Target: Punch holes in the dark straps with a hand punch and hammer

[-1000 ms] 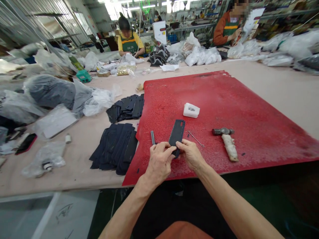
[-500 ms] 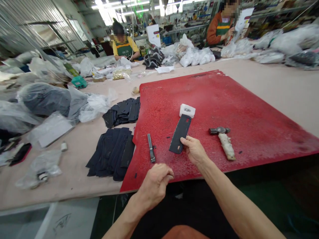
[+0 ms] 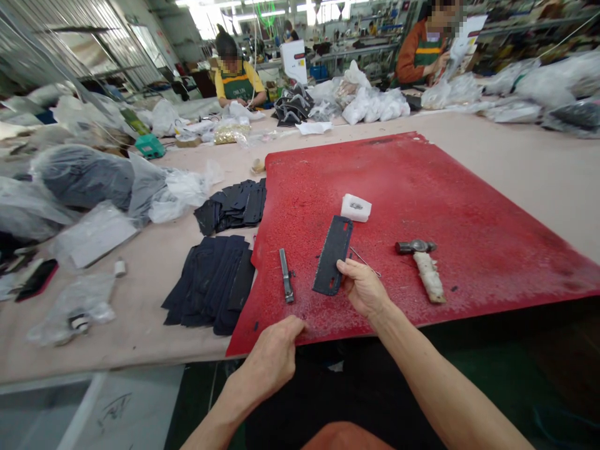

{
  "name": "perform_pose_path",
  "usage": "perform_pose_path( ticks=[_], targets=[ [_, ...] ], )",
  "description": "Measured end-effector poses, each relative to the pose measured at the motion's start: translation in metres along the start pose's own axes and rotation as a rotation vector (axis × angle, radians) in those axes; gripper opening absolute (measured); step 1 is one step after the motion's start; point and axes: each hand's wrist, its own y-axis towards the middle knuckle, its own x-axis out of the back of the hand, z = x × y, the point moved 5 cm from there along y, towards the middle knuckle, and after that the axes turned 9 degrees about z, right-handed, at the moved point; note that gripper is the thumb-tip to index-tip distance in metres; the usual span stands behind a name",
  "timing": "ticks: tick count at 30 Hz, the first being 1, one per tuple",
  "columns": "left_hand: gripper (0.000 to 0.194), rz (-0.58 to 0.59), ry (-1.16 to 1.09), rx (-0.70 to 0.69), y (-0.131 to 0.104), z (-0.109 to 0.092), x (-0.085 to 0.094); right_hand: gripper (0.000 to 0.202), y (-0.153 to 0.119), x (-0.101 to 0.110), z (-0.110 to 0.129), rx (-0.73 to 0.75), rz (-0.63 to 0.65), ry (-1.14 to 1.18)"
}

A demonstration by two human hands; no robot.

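Between the thumb and fingers of my right hand is a dark navy panel, with a slot near each end and a stitched or notched long edge. It is tilted over the red mat. My left hand is closed at the mat's front edge; whatever its curled fingers may hold is hidden. A metal punch tool lies left of the panel. Behind the panel sits a white block with a dark smudge. To the right rests a hammer with a wrapped handle. A thin metal rod lies beside my right hand.
Two stacks of dark panels, a near stack and a far stack, lie left of the mat. Plastic-wrapped bundles crowd the table's left side. Two people, one in a yellow sleeve, one in an orange sleeve, work across the table.
The panel has shifted slightly left, away from the white block, and its slots now show red through them. The thin rod has come into view. My left hand has moved left and down.
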Motion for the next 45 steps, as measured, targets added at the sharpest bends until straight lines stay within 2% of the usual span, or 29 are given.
perform_pose_path(
  ticks=[2, 4, 5, 7, 10, 12, 14, 17, 20, 30, 40, 42, 44, 45],
  targets=[
    [0.026, -0.229, 0.056, -0.036, 0.003, -0.006, 0.013, 0.027, -0.001, -0.003, 0.0, 0.001, -0.001, 0.0],
    [0.025, -0.442, 0.137, -0.101, 0.006, -0.014, 0.023, 0.027, -0.002, -0.007, -0.002, -0.003, 0.0, 0.0],
    [0.029, -0.505, 0.163, -0.145, 0.009, -0.018, 0.026, 0.027, -0.003, -0.01, -0.003, -0.007, 0.003, 0.0],
    [0.034, -0.551, 0.125, -0.222, 0.017, -0.022, 0.029, 0.027, -0.005, -0.017, -0.004, -0.02, 0.01, 0.001],
    [0.025, -0.611, -0.162, -0.249, 0.028, -0.017, 0.031, 0.026, -0.009, -0.027, -0.004, -0.031, 0.026, -0.011],
    [0.017, -0.688, -0.429, -0.167, 0.031, -0.005, 0.032, 0.029, -0.012, -0.03, -0.004, -0.037, 0.045, 0.011],
    [0.015, -0.748, -0.723, -0.026, 0.033, 0.008, 0.03, 0.035, -0.014, -0.03, -0.005, -0.08, 0.077, 0.061],
    [0.025, -0.706, -1.142, 0.122, 0.037, 0.023, 0.023, 0.031, -0.014, -0.022, -0.011, -0.124, 0.051, 0.099],
    [0.033, -0.637, -1.347, 0.162, 0.038, 0.028, 0.021, 0.028, -0.011, -0.014, -0.016, -0.071, -0.027, 0.098],
    [0.032, -0.669, -1.386, 0.165, 0.032, 0.038, 0.02, 0.03, -0.003, -0.012, -0.025, -0.011, -0.088, -0.033],
    [0.033, -0.66, -1.381, 0.225, 0.042, 0.064, 0.024, 0.035, 0.019, -0.006, -0.034, 0.024, -0.112, -0.24],
    [0.032, -0.689, -1.401, 0.233, 0.044, 0.072, 0.029, 0.034, 0.025, -0.002, -0.035, 0.063, -0.098, -0.386],
    [0.031, -0.73, -1.433, 0.239, 0.047, 0.083, 0.037, 0.032, 0.028, 0.0, -0.032, 0.2, -0.062, -0.754],
    [0.029, -0.752, -1.452, 0.241, 0.048, 0.09, 0.042, 0.032, 0.029, 0.0, -0.031, 0.317, -0.043, -1.019]
  ],
)
